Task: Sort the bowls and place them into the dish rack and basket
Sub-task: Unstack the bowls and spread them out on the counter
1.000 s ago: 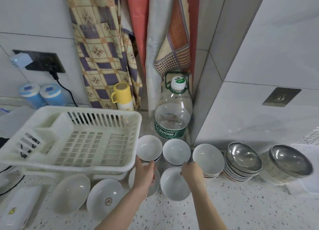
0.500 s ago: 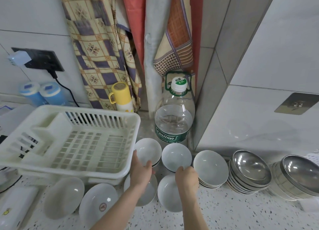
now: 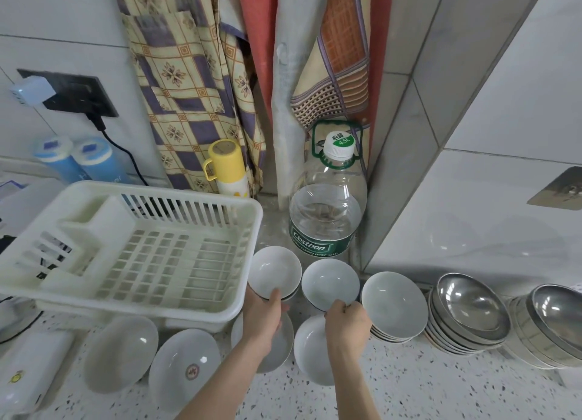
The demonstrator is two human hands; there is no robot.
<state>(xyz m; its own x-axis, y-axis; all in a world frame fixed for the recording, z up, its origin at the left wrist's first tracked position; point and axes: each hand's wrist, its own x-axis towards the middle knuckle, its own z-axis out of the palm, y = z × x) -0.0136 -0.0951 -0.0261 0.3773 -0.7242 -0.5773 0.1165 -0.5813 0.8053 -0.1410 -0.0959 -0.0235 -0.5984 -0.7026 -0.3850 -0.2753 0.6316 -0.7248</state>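
Left hand (image 3: 263, 317): thumb over near rim of small white bowl (image 3: 274, 271), fingers curled beneath, gripping. Right hand (image 3: 348, 322): pinching near rim of second white bowl (image 3: 330, 282), just right of the first. Both bowls in front of water bottle (image 3: 327, 211), beside right edge of white dish rack (image 3: 132, 252) (nothing seen in it). Below the hands, two wider white bowls (image 3: 310, 350) on speckled counter (image 3: 441, 388). Stack of white bowls (image 3: 393, 304) just right; steel bowl stacks (image 3: 472, 312) beyond.
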